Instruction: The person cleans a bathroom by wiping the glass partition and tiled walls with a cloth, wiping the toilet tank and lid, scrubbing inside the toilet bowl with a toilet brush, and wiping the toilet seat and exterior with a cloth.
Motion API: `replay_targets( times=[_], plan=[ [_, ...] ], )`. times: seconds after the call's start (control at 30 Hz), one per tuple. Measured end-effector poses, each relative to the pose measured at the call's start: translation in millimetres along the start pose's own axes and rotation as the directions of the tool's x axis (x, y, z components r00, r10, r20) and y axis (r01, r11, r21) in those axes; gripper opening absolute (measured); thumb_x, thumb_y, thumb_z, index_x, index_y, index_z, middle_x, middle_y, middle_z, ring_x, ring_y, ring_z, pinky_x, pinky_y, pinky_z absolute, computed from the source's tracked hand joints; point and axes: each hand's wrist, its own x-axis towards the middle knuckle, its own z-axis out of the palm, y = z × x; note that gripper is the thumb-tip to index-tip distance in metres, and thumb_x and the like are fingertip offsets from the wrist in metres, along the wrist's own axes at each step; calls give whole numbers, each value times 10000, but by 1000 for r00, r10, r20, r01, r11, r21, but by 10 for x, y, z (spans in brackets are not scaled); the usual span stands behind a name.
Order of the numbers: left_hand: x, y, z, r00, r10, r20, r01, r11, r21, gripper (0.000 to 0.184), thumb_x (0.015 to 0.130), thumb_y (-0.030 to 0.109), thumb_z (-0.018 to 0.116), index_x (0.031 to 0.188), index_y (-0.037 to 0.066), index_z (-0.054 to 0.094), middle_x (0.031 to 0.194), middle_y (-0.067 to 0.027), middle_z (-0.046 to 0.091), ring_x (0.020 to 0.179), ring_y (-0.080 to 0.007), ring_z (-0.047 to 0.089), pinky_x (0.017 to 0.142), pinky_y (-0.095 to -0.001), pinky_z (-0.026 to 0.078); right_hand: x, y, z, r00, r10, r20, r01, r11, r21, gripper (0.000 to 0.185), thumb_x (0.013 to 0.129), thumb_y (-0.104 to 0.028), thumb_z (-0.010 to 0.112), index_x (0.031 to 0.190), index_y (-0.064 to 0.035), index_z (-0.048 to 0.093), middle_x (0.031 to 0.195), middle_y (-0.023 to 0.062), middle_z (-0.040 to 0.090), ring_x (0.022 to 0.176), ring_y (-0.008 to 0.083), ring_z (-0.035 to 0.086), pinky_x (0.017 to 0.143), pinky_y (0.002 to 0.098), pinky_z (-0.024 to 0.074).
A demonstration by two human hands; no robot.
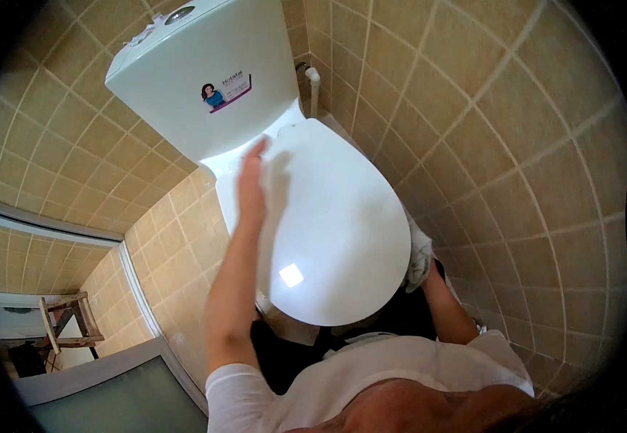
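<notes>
A white toilet lid (349,216) lies closed over the bowl. My left hand (251,184) is at the lid's left edge near the hinge, seen side-on and slightly blurred, its fingers stretched toward the tank and nothing visible in it. At the lid's right edge my right hand (433,278) holds a greyish-white cloth (419,254), which covers most of the fingers. Whether the cloth presses on the rim or the side of the bowl I cannot tell.
Behind the lid stands the white toilet tank (205,79) with a sticker and a flush button (180,14). A tiled wall (501,159) runs close on the right, with a white pipe (314,90) in the corner. Lower left are a door frame (140,289) and a wooden stool (75,321).
</notes>
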Motion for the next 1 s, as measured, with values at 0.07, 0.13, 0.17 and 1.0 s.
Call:
replay_targets(
  times=[0.07,0.13,0.17,1.0],
  plan=[
    [-142,634,-340,879,475,-27,-475,873,-113,402,896,174,364,1273,35,376,1286,-117,416,1147,-201,430,978,-331,323,-23,-210,-86,992,-126,-16,126,990,60,446,912,-309,387,1270,-43,371,1243,109,455,1086,254,473,945,352,365],
    [-440,1253,-643,674,737,-60,-739,672,-52,409,895,189,364,1273,33,375,1287,-117,415,1150,-206,426,979,-335,320,-127,-500,-125,981,-196,-8,185,909,373,441,923,-285,366,1293,-46,338,1274,103,428,1105,250,460,957,353,358],
    [-660,1557,-765,544,839,-35,-839,544,-9,413,894,196,364,1273,33,375,1288,-118,414,1151,-209,424,980,-337,318,-195,-668,-123,978,-206,-10,176,807,564,437,932,-262,349,1311,-48,309,1299,97,405,1121,246,447,966,354,352],
    [-1823,1948,-142,189,848,495,-973,93,213,538,880,375,361,1280,15,362,1301,-127,396,1188,-271,371,999,-389,277,-397,-1350,660,854,-516,67,486,745,-456,570,656,-138,706,1188,-111,501,1141,127,524,1057,261,489,908,372,382]
  ],
)
